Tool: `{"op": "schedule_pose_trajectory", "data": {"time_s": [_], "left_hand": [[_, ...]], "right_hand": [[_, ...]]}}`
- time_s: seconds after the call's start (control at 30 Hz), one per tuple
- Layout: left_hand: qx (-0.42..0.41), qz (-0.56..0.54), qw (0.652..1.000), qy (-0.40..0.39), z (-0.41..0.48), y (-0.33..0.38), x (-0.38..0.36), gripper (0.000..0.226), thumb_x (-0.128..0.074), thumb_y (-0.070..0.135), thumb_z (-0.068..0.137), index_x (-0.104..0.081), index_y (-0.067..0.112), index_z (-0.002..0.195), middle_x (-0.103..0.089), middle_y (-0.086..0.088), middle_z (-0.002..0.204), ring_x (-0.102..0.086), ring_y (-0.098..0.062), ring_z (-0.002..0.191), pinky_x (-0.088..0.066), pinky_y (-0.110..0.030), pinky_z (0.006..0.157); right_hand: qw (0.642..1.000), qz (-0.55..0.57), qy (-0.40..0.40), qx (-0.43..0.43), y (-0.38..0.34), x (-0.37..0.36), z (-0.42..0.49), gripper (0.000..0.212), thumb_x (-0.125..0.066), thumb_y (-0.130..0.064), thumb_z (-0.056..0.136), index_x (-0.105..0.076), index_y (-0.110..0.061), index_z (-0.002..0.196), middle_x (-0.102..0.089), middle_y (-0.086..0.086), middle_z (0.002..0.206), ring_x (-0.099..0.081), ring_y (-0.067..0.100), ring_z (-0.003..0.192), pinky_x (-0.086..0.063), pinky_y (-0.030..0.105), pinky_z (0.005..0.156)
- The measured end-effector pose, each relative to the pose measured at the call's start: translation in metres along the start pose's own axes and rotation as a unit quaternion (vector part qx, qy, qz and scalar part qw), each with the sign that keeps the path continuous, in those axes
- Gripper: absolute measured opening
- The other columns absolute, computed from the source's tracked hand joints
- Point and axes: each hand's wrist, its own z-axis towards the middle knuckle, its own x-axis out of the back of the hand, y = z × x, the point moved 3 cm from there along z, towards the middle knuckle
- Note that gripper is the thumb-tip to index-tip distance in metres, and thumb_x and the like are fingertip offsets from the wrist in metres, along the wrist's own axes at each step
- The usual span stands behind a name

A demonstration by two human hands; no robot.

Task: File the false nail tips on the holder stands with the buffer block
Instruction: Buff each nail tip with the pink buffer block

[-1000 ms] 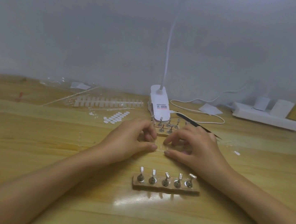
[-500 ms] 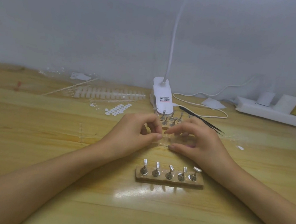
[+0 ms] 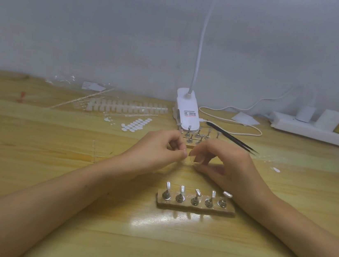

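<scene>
The left hand (image 3: pixel 159 150) and right hand (image 3: pixel 230 164) pinch a clear strip (image 3: pixel 189 161) between curled fingertips. The right fingers have lifted off the table (image 3: pixel 53 152). Nail tips (image 3: pixel 198 192) sit on the near stand (image 3: pixel 228 212), untouched.

The left hand (image 3: pixel 157 150) and right hand (image 3: pixel 230 164) meet fingertip to fingertip above the wooden table (image 3: pixel 52 156), pinching a small clear piece (image 3: pixel 191 161) too faint to identify; a holder stand (image 3: pixel 194 207) with 5 tipped pegs lies just before them, tweezers (image 3: pixel 234 140) behind
</scene>
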Motion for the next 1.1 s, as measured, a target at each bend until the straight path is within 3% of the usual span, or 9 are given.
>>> {"op": "schedule_pose_trajectory", "data": {"time_s": [0.2, 0.37, 0.57, 0.73, 0.87, 1.0, 1.1], "left_hand": [[-0.006, 0.035, 0.999, 0.001, 0.0, 0.004, 0.004, 0.013, -0.067, 0.024, 0.089, -0.06, 0.026, 0.078, -0.061, 0.013, 0.084, -0.049, 0.007, 0.054, -0.036, -0.011, 0.052], [0.019, 0.164, 0.986, 0.018, -0.003, 0.003, 0.009, 0.015, -0.067, 0.031, 0.085, -0.057, 0.03, 0.074, -0.062, 0.015, 0.081, -0.052, 0.003, 0.071, -0.037, -0.034, 0.085], [-0.017, 0.097, 0.995, 0.034, -0.005, 0.001, 0.011, 0.013, -0.068, 0.032, 0.088, -0.061, 0.031, 0.077, -0.062, 0.02, 0.081, -0.047, 0.007, 0.057, -0.034, -0.031, 0.074], [-0.037, 0.056, 0.996, 0.052, -0.004, -0.003, 0.014, 0.015, -0.07, 0.028, 0.089, -0.062, 0.031, 0.077, -0.059, 0.033, 0.071, -0.053, 0.004, 0.063, -0.035, -0.018, 0.06], [-0.051, 0.048, 0.997, 0.038, -0.006, -0.005, 0.014, 0.013, -0.071, 0.025, 0.089, -0.063, 0.029, 0.079, -0.064, 0.029, 0.079, -0.06, 0.004, 0.071, -0.042, -0.009, 0.063], [-0.061, 0.028, 0.997, 0.037, -0.004, -0.005, 0.016, 0.011, -0.072, 0.022, 0.089, -0.065, 0.026, 0.081, -0.07, 0.019, 0.077, -0.064, 0.004, 0.071, -0.046, -0.012, 0.067], [-0.066, 0.03, 0.997, 0.029, -0.003, -0.004, 0.016, 0.01, -0.07, 0.019, 0.089, -0.065, 0.023, 0.082, -0.072, 0.012, 0.078, -0.067, -0.002, 0.072, -0.05, -0.019, 0.073]], "right_hand": [[1.0, 0.017, 0.004, 0.005, 0.005, -0.001, 0.0, 0.035, -0.074, 0.012, 0.079, -0.071, -0.013, 0.102, -0.062, -0.006, 0.087, -0.062, 0.012, 0.083, -0.058, 0.031, 0.065], [0.999, -0.025, -0.007, 0.032, 0.003, -0.002, 0.001, 0.034, -0.072, 0.013, 0.079, -0.071, -0.015, 0.099, -0.06, -0.007, 0.089, -0.058, 0.01, 0.081, -0.053, 0.022, 0.062], [0.999, 0.041, 0.004, -0.024, 0.006, 0.002, 0.0, 0.034, -0.071, 0.011, 0.08, -0.072, -0.018, 0.098, -0.062, -0.008, 0.084, -0.062, 0.014, 0.085, -0.056, 0.03, 0.071], [0.994, 0.061, 0.028, -0.087, 0.011, 0.006, 0.0, 0.033, -0.078, 0.0, 0.08, -0.07, -0.028, 0.096, -0.067, -0.012, 0.077, -0.065, 0.011, 0.081, -0.049, 0.015, 0.068], [0.993, 0.069, 0.03, -0.093, 0.013, 0.006, 0.001, 0.025, -0.08, -0.006, 0.08, -0.072, -0.024, 0.095, -0.068, -0.009, 0.075, -0.064, 0.008, 0.078, -0.042, 0.008, 0.066], [0.995, 0.057, 0.019, -0.082, 0.01, 0.005, 0.001, 0.027, -0.086, -0.024, 0.074, -0.073, -0.025, 0.098, -0.068, -0.009, 0.077, -0.064, 0.012, 0.078, -0.054, 0.024, 0.069], [0.997, 0.018, 0.022, -0.07, 0.011, 0.002, 0.002, 0.016, -0.084, -0.021, 0.077, -0.073, -0.022, 0.089, -0.067, -0.012, 0.078, -0.062, 0.011, 0.076, -0.053, 0.027, 0.068]]}}
